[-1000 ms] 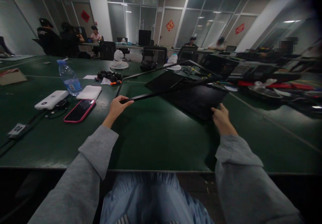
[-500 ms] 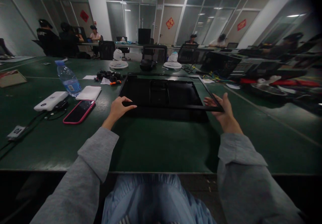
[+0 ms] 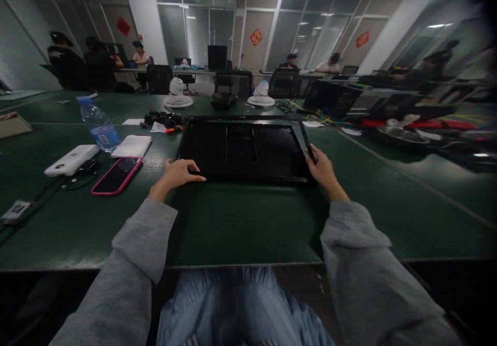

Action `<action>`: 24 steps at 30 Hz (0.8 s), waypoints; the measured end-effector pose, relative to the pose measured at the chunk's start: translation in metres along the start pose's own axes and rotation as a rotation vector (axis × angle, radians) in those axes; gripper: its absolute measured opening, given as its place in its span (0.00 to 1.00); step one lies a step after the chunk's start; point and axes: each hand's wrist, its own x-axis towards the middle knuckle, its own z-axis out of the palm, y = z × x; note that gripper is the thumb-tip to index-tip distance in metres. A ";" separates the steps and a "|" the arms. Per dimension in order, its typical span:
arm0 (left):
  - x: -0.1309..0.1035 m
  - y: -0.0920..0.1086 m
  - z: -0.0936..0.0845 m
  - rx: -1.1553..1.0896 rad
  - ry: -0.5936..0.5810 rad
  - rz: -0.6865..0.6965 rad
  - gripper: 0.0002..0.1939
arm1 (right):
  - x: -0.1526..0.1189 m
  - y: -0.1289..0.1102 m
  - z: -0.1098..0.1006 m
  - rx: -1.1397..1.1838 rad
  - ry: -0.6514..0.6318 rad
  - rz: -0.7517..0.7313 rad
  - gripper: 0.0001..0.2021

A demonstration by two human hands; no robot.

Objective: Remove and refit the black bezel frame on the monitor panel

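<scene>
A thin black monitor bezel (image 3: 244, 118) lies over a black shallow shell (image 3: 207, 141), the back cover of a monitor by its look, flat on the green table. At the bezel's near left corner, my left hand (image 3: 179, 174) grips the edge with thumb and fingers. My right hand (image 3: 323, 171) is closed around its near right corner. The bezel's near edge sits close to the shell's near rim; whether the two touch all round cannot be made out. A raised rectangular recess shows in the middle of the shell.
To the left are a pink-edged phone (image 3: 117, 176), a white power bank (image 3: 73, 160) with cables, a folded white cloth (image 3: 132, 146) and a water bottle (image 3: 100, 126). White fans (image 3: 178, 97) stand behind. A pan (image 3: 404, 134) and wires lie right. Several people sit farther back.
Both hands have lowered the bezel onto the shell, its near edge coming down. My right hand has moved inward and closed on the corner. The view has shifted slightly.
</scene>
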 end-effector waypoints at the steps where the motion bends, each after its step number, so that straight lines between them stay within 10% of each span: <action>1: 0.000 0.000 0.001 0.002 -0.001 0.009 0.18 | -0.001 0.001 0.001 -0.019 0.000 0.003 0.30; 8: -0.001 0.001 0.001 -0.031 0.023 0.045 0.17 | -0.003 0.011 0.005 -0.032 -0.001 0.006 0.29; 15: 0.005 -0.012 0.007 0.029 0.463 -0.201 0.21 | -0.004 0.015 0.004 -0.050 -0.019 0.079 0.28; 24: 0.013 -0.033 0.018 -0.024 0.374 -0.285 0.21 | -0.004 0.005 0.004 -0.142 0.000 0.094 0.27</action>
